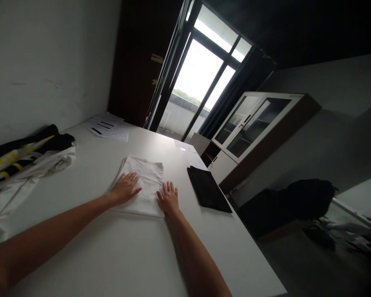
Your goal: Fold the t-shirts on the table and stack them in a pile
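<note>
- White table (117, 247) fills the lower frame of the head view; window (200, 78) at upper centre, glass-fronted cabinet (250, 123) at right.
- Folded white cloth (144, 177) lies flat at frame centre.
- Left hand (125, 187) rests open, palm down, on the cloth; it grips nothing.
- Right hand (168, 198) lies flat, fingers spread, on the cloth's right edge.
- Cloth appears soft and light; best taken by edges or corners.
- Heaped clothes (21, 165) at left; black folded item (208, 189) right of centre.
</note>
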`<state>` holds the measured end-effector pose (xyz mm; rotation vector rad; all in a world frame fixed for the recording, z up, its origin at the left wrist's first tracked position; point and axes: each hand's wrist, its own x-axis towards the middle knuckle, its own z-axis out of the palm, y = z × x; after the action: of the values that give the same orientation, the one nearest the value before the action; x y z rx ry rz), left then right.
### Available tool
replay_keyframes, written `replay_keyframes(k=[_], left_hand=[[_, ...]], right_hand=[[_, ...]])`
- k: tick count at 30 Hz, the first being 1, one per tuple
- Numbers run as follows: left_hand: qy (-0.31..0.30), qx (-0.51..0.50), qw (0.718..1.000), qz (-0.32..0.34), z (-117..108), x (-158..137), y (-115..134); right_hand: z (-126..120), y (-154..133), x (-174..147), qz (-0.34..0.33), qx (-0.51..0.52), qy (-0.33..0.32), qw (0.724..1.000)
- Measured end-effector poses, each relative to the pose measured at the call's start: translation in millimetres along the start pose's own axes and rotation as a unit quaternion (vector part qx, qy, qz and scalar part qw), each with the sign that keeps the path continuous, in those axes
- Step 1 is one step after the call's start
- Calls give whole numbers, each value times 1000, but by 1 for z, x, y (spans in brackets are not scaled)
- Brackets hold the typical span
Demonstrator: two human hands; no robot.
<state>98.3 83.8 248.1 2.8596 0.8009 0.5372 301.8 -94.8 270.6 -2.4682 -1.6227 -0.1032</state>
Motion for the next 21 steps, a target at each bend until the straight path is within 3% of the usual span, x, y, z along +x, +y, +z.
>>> replay_keyframes(k=[4, 6, 9, 12, 14, 17, 19, 21], left_hand=[[-59, 2, 998, 32, 5, 4, -6], [-60, 26, 998, -7, 0, 9, -26], [-39, 67, 990, -117, -10, 15, -53], [-4, 85, 986, -145, -14, 13, -52], [-10, 69, 994, -88, -10, 9, -36], [-53, 35, 998, -27, 0, 8, -18], [-63, 35, 996, -43, 3, 11, -23], [-59, 53, 993, -92, 1, 15, -40]], right_hand=[[3, -17, -5, -134, 20, -29, 990], [3, -17, -3, -121, 27, -68, 990], [0, -2, 2, -26, 12, -80, 996], [-5, 8, 3, 26, -10, -45, 999], [-6, 2, -1, -11, -13, -20, 1000], [-1, -18, -8, -122, 7, -26, 992], [3, -23, -10, -152, 22, -54, 987], [5, -16, -7, -118, 29, -80, 989]])
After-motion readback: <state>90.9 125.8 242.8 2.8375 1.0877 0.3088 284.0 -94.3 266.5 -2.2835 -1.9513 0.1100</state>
